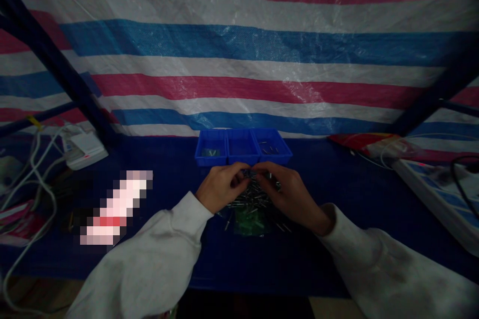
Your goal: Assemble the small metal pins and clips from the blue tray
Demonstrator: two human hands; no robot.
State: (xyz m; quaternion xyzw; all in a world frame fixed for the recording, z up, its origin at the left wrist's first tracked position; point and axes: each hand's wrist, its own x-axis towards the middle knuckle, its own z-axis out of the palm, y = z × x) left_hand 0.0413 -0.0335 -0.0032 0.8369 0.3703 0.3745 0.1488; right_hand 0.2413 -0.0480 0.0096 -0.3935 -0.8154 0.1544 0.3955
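My left hand (223, 185) and my right hand (287, 193) meet fingertip to fingertip over a heap of small, thin metal pieces (251, 195), perhaps pins or screws. Both are closed in a pinch; whatever lies between the fingers is too small and dark to name. Just below the heap lies a green plastic packet (250, 222), partly covered by loose pieces. Behind my hands stands a blue tray with three compartments (242, 160). Its left compartment contains a clear packet (210, 152), and a few thin pieces (270, 150) lie in the right one.
Everything rests on a dark blue table (168, 159). Left are white cables (45, 179), a white box-like device (85, 149) and a pixelated patch. Right are a red packet (368, 143) and a long white case (436, 199). A striped plastic sheet (239, 55) hangs behind, between blue posts.
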